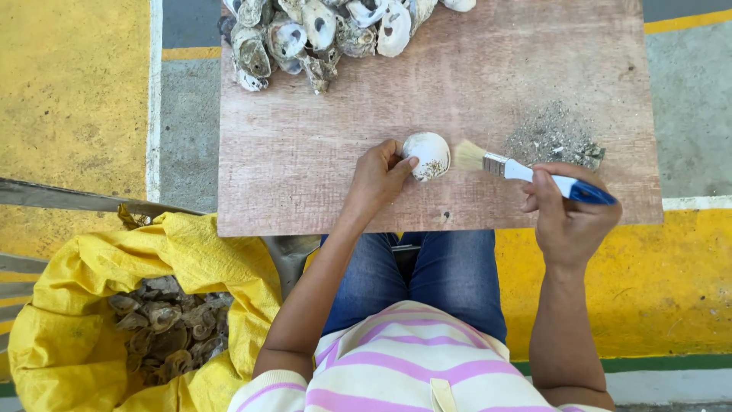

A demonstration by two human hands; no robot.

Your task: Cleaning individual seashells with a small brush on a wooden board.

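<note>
Left hand [377,177] pinching pale oyster shell [427,155] against desk [305,152], right hand [568,214] clenched around paintbrush [526,172], bristles pointing left, just beside shell's right edge.

Wooden board [305,152], reddish-brown, bears everything on it. Pile of oyster shells [320,34] at the far edge, toward the far left corner; pale insides face up on several. Heap of grey grit [553,137] near the right edge. Below the board's near left corner, an open yellow sack [191,259] holds dark, dirty shells [168,328]. Yellow-painted floor [76,91] to either side.
</note>
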